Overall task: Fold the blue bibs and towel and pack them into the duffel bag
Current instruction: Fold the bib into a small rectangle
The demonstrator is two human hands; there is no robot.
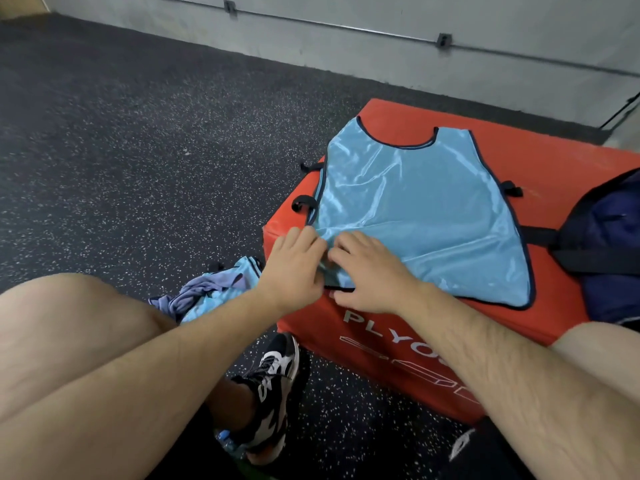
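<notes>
A light blue bib with dark trim lies spread flat on top of a red box, neck opening toward 12 o'clock and hem toward 6 o'clock. Both hands meet at the bib's hem corner, at its 8 o'clock. The right hand lies on the cloth with its fingers bent over the corner and its thumb below the dark hem, pinching that edge. The left hand touches the same corner from the 9 o'clock side, fingers on the bib's side edge; whether it grips the cloth or only rests on it cannot be told. At 3 o'clock from the bib a navy bag sits on the box, partly cut off by the frame edge, one dark strap reaching toward the bib. On the speckled floor at 9 o'clock from the hands lies a crumpled heap: a purplish-blue towel touching a second bib. A black and white shoe stands on the floor at 6 o'clock from the hands, just beside the box's front face.
</notes>
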